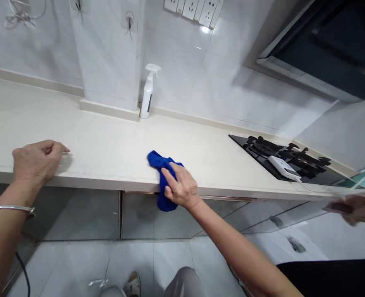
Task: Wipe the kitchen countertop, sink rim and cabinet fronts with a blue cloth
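My right hand (181, 187) grips a blue cloth (161, 165) at the front edge of the cream countertop (108, 140); part of the cloth lies on the top and part hangs over the edge. My left hand (36, 160) rests on the counter's front edge at the left, fingers loosely curled, holding nothing. A silver bangle (10, 208) circles my left wrist.
A white spray bottle (147, 91) stands against the tiled wall beside a pillar. A black gas hob (289, 159) with a white device (283, 167) on it sits at the right. Another person's blurred hand (357, 206) shows at the far right. Wall sockets (194, 9) are above.
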### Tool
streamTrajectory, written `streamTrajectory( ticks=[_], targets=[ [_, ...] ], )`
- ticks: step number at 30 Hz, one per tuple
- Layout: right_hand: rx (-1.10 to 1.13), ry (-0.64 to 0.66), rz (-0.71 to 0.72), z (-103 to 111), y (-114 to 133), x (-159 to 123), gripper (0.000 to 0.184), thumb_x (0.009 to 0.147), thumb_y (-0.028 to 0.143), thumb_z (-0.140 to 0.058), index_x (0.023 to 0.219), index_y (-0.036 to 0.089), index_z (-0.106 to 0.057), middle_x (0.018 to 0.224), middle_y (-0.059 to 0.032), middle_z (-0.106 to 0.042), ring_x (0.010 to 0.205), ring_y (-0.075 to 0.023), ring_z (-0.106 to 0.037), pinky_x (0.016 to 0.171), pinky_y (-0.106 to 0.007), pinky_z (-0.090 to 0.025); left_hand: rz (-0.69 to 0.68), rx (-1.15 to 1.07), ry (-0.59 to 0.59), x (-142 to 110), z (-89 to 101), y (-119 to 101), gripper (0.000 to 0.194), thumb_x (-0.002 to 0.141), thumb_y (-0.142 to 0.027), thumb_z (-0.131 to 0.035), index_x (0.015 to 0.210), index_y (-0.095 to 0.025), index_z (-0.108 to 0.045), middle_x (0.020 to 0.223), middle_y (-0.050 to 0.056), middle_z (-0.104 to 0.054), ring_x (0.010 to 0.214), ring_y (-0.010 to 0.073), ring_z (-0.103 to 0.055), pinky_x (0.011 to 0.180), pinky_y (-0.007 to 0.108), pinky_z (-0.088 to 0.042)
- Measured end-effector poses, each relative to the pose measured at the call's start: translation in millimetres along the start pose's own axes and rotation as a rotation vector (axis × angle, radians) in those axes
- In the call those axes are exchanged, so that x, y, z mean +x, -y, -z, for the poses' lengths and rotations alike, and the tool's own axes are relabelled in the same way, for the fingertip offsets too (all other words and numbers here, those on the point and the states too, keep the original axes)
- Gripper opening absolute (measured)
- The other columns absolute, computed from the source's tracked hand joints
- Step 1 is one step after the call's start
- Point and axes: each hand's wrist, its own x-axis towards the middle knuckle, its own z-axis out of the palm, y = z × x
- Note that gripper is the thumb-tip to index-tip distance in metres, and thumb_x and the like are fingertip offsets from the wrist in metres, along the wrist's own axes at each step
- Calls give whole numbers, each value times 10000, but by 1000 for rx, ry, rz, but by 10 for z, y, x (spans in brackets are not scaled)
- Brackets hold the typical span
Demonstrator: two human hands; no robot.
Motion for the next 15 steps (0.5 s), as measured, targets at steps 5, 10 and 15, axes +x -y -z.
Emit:
streamTrajectory(
  ticks=[5, 10, 15],
  targets=[
    [-24, -2, -228, 341, -924, -799, 579, 948, 451, -350, 1342, 180, -677, 1427, -168, -583, 1344, -317, -550, 1179, -495, -441, -22, 12, -5, 18, -8, 25, 420, 865, -418, -376, 902, -234, -752, 789, 34, -631, 779, 210, -500, 843, 319, -381],
    [-179, -38, -458, 583, -1411, -1262, 628, 942, 385, -250, 1326, 126, -675, 1360, -197, -617, 1301, -329, -581, 1138, -511, -477, -10, 26, -21, 8, -40, 50, 470, 855, -423, -352, 967, -210, -756, 812, 73, -643, 765, 222, -478, 788, 330, -356],
    [-263, -127, -541, 490, -1144, -1118, 588, 957, 338, -257, 1320, 133, -672, 1360, -191, -616, 1320, -331, -555, 1141, -535, -455, 16, -1, 3, 25, -51, 75, 454, 860, -465, -381, 964, -226, -753, 871, 81, -660, 681, 199, -358, 715, 324, -334]
  ],
)
